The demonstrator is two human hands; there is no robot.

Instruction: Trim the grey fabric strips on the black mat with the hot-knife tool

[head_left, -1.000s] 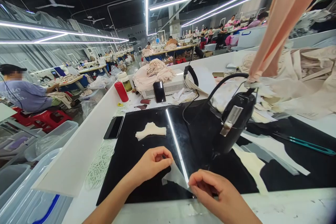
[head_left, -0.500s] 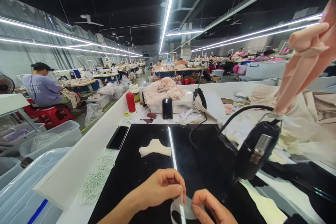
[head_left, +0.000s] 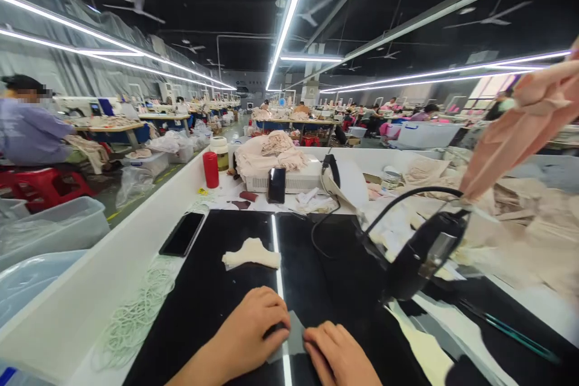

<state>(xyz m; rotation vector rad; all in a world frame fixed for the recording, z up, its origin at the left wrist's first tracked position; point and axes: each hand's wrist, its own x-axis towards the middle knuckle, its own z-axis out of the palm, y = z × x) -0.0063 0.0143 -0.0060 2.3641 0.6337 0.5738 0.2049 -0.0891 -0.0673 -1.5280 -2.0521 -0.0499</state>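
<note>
A small thin translucent piece (head_left: 295, 338) lies on the black mat (head_left: 212, 301) at the near edge of the table. My left hand (head_left: 251, 332) is closed, its fingertips pinching the left side of that piece. My right hand (head_left: 339, 356) presses fingers together on the piece's right side. Both hands rest low on the mat. A stack of cream fabric pieces (head_left: 251, 253) lies on the mat beyond my left hand.
A black handheld tool (head_left: 425, 253) with a cord hangs right of centre. A phone (head_left: 181, 234) and a heap of elastic bands (head_left: 136, 319) lie at the left. Green-handled scissors (head_left: 511, 332) lie at the right. A white basket (head_left: 289, 181) holds fabric. A seated person (head_left: 31, 126) works far left.
The piece was held up and bent between my fingers half a second ago; now it lies flat on the mat under both hands. The camera has tilted up and shifted.
</note>
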